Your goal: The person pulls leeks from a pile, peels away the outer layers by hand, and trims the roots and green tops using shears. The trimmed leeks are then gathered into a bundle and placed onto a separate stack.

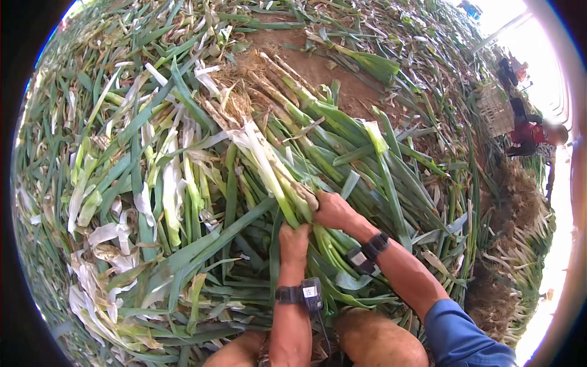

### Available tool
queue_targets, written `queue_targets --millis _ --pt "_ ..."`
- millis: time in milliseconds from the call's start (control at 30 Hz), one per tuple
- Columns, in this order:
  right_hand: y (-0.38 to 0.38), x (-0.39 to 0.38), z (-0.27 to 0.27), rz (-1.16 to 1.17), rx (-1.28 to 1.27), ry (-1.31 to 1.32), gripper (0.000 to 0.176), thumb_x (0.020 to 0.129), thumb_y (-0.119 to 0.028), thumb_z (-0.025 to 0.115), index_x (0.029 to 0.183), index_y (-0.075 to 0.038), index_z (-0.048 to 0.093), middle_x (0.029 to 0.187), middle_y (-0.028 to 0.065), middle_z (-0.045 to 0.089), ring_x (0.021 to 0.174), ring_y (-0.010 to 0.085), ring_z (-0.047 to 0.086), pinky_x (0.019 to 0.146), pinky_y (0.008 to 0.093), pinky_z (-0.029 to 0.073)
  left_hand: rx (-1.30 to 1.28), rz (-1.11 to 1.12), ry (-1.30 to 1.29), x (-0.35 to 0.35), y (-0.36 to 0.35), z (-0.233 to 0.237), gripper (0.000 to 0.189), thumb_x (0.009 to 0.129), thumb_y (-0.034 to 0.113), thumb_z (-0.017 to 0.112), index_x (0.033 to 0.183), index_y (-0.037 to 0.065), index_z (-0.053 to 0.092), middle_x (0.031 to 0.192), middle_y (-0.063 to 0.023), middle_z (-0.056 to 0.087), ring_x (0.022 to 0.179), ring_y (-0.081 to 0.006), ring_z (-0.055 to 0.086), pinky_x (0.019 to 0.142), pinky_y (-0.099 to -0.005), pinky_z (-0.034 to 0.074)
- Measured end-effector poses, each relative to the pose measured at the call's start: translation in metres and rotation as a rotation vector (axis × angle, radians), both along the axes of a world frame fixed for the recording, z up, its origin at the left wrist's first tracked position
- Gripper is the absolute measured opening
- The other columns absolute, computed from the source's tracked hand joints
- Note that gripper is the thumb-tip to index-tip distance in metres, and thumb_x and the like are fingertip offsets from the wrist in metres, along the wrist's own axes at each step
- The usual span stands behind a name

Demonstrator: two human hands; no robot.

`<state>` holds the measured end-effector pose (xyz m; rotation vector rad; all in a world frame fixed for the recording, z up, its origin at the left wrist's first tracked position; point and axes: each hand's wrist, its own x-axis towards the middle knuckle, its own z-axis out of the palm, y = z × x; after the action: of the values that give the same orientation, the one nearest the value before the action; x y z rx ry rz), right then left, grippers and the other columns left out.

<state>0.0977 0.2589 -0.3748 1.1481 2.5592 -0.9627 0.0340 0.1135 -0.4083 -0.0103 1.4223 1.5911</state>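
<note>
Long green onion stalks with white stems and brown roots lie before me. My left hand [294, 244] is closed round the lower part of a pale-stemmed bundle [263, 159], its fingers partly hidden by the leaves. Just up and to the right, my right hand [335, 211] grips the same bundle, fingers wrapped round the stems. The bundle's root end points up and left, while its green leaves run down between my wrists. Beside it on the right, more unpeeled onions [342, 131] lie side by side on the ground.
Loose leaves and peeled skins [110, 244] cover the ground on the left. Bare brown soil [354, 85] shows at the top. At the right edge are a woven basket [496, 111], a person in red [531, 134] and a long row of onions [520, 263].
</note>
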Motion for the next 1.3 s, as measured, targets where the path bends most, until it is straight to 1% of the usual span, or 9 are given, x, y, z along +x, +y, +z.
queue_targets --millis 100,200,367,567,800,933,1033,1133,1300 --pt "-0.009 0.012 0.020 0.000 -0.067 0.080 0.030 0.080 -0.021 0.065 0.093 0.006 0.059 0.083 0.0314 0.065 0.084 0.0491 0.065 0.075 0.0534 0.051 0.073 0.058 -0.176 -0.003 0.000 0.008 0.035 0.085 0.009 0.068 0.118 -0.003 0.063 0.101 -0.0072 0.068 0.088 -0.0152 0.063 0.077 -0.0319 0.051" --pt "-0.030 0.011 0.082 -0.070 -0.134 0.075 0.032 0.074 -0.020 0.070 0.094 0.002 0.057 0.084 0.0288 0.064 0.085 0.0495 0.062 0.072 0.0533 0.048 0.169 0.156 -0.270 -0.019 -0.001 0.069 0.034 0.083 0.009 0.069 0.115 -0.001 0.064 0.102 -0.0056 0.068 0.086 -0.0171 0.065 0.077 -0.0322 0.052" --pt "-0.042 0.053 0.132 -0.055 -0.099 -0.116 0.031 0.076 -0.019 0.070 0.093 0.002 0.054 0.078 0.0279 0.062 0.078 0.0494 0.061 0.068 0.0529 0.048 0.248 0.054 -0.307 -0.041 -0.004 0.068 0.036 0.084 0.006 0.072 0.118 -0.002 0.062 0.102 -0.0083 0.069 0.091 -0.0180 0.066 0.082 -0.0314 0.052" --pt "-0.032 0.094 0.125 0.198 -0.049 -0.215 0.033 0.080 -0.027 0.067 0.094 0.001 0.057 0.074 0.0264 0.063 0.076 0.0473 0.063 0.070 0.0547 0.049 0.144 0.091 -0.118 -0.007 -0.014 0.033 0.031 0.085 0.003 0.067 0.115 -0.004 0.064 0.104 -0.0103 0.070 0.090 -0.0190 0.068 0.083 -0.0318 0.054" --pt "-0.013 -0.009 0.102 0.154 0.054 -0.187 0.035 0.082 -0.027 0.063 0.094 0.006 0.062 0.083 0.0292 0.068 0.084 0.0444 0.069 0.076 0.0507 0.053 0.211 0.017 -0.180 0.001 -0.023 0.027 0.036 0.087 0.001 0.065 0.121 -0.004 0.057 0.103 -0.0124 0.071 0.088 -0.0211 0.069 0.082 -0.0343 0.055" --pt "-0.002 -0.065 0.076 0.177 0.086 -0.183 0.029 0.080 -0.020 0.061 0.093 0.007 0.063 0.084 0.0288 0.069 0.083 0.0425 0.070 0.075 0.0494 0.054 0.300 0.060 -0.251 0.002 -0.024 0.021 0.031 0.086 0.005 0.067 0.115 -0.004 0.060 0.102 -0.0128 0.071 0.090 -0.0212 0.069 0.084 -0.0350 0.055" --pt "-0.001 -0.070 0.063 0.023 0.195 -0.058 0.029 0.077 -0.019 0.061 0.092 0.006 0.060 0.082 0.0286 0.068 0.082 0.0453 0.067 0.075 0.0535 0.052 0.262 0.078 -0.262 0.001 -0.023 0.030 0.031 0.086 0.004 0.067 0.115 -0.003 0.060 0.103 -0.0131 0.071 0.090 -0.0217 0.069 0.085 -0.0356 0.055" --pt "-0.013 -0.052 0.098 0.153 0.029 -0.165 0.030 0.074 -0.017 0.062 0.093 0.007 0.060 0.084 0.0291 0.068 0.084 0.0455 0.068 0.076 0.0537 0.052 0.268 0.063 -0.185 0.000 -0.026 0.024 0.034 0.086 0.003 0.066 0.119 -0.003 0.057 0.103 -0.0138 0.070 0.090 -0.0227 0.069 0.085 -0.0363 0.055" --pt "-0.009 -0.046 0.084 0.152 0.152 -0.161 0.027 0.074 -0.013 0.059 0.092 0.006 0.060 0.080 0.0297 0.067 0.081 0.0464 0.068 0.074 0.0534 0.052 0.254 0.089 -0.282 0.004 -0.025 0.020 0.030 0.087 0.001 0.065 0.116 -0.004 0.058 0.103 -0.0138 0.070 0.089 -0.0223 0.069 0.084 -0.0363 0.056"
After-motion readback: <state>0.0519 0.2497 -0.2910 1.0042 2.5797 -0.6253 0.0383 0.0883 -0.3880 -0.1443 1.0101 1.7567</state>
